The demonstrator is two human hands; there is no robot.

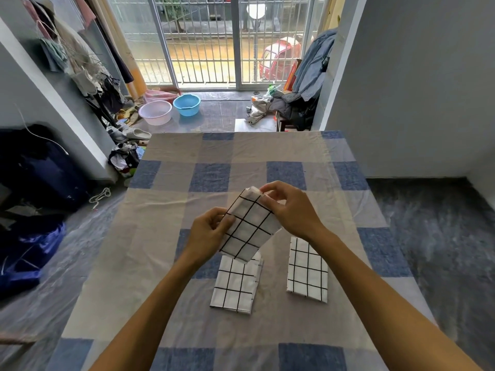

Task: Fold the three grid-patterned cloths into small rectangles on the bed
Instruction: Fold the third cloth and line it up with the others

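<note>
Left hand [211,231] pinched the left edge of a folded grid cloth [247,228], fingers closed on the fabric. Right hand [290,208] gripped the same cloth at its upper right corner, thumb and fingers clamped over the fold. Held cloth was raised off the bed [166,258], tilted, a narrow rectangle slanting from upper right down toward the lower left. Directly under it a second folded cloth [237,286] lay flat on the bed, its top end hidden behind the held one. A third folded cloth [308,271] lay flat just to the right, apart from the second, its top end partly covered by the right forearm. Bed sheet was checked in blue and beige. Beyond the foot of the bed, a pink basin [155,112] and a blue basin [187,104] sat side by side on the floor.
</note>
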